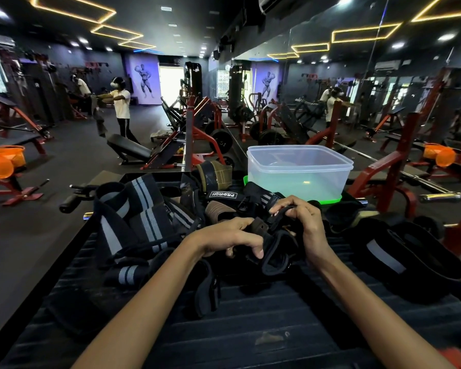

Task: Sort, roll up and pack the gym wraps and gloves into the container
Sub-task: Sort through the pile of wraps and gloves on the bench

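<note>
Both hands grip one black glove (276,246) at the centre of the dark ribbed surface (264,315). The left hand (232,238) curls its fingers over the glove's left part; the right hand (304,222) pinches a strap end at its far edge. Striped black-and-grey wraps (141,217) lie piled to the left, another wrap (399,251) to the right. The clear container (298,171) stands far right, beyond the hands. The glove's outline merges with the dark pile around it; its lower part is hard to make out

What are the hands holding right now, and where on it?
Both hands grip one black glove: left hand at its brown-strapped left end, right hand at its upper right edge.
</note>
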Demonstrator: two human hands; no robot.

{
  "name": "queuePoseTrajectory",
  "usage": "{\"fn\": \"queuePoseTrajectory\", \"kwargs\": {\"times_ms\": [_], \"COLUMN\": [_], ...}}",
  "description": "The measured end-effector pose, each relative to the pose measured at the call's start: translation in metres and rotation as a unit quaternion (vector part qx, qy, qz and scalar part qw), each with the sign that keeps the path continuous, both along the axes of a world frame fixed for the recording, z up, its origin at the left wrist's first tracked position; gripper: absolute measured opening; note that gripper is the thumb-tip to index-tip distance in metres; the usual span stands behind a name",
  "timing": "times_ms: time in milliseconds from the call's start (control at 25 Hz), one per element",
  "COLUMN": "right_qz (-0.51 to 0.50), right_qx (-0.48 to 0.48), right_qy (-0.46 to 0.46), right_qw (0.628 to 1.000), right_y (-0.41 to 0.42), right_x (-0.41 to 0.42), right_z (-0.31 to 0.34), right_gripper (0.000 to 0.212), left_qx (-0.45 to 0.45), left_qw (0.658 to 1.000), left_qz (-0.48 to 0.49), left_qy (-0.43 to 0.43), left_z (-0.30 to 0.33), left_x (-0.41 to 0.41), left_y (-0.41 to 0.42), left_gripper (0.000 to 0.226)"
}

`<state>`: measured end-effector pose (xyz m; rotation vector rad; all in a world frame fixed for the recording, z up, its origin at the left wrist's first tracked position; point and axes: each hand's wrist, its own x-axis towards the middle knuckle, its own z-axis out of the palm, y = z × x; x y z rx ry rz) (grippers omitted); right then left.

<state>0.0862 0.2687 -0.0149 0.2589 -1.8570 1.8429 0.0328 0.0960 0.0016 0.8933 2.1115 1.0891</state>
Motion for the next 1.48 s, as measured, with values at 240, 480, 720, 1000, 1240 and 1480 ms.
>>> {"fn": "queuePoseTrajectory", "kwargs": {"times_ms": [240,480,720,1000,1240,1480], "right_qz": [-0.010,0.038,0.125,0.192,0.201,0.255], "right_qx": [-0.064,-0.117,-0.200,-0.102,-0.016,-0.077], "right_qy": [-0.016,-0.017,-0.049,-0.189,-0.198,-0.102], "right_qw": [0.998,0.992,0.971,0.958,0.959,0.959], "right_y": [-0.001,0.004,0.005,0.034,0.044,0.037], "right_x": [-0.004,-0.001,-0.004,-0.006,-0.003,-0.002], "right_z": [0.000,0.006,0.009,0.005,0.006,0.005], "right_gripper": [0.023,0.022,0.032,0.075,0.055,0.040], "left_qx": [0.042,0.184,0.342,0.245,0.210,0.215], "left_qw": [0.998,0.973,0.920,0.963,0.975,0.976], "left_qz": [0.023,0.137,0.185,0.100,0.039,0.020], "left_qy": [-0.050,-0.025,-0.042,0.044,0.054,0.033], "left_z": [0.002,-0.002,-0.007,-0.002,0.002,0.002], "left_x": [0.001,-0.002,-0.004,0.002,0.001,-0.002], "left_y": [0.001,-0.001,-0.007,-0.011,-0.017,-0.023], "left_gripper": [0.052,0.064,0.069,0.078,0.081,0.083]}}
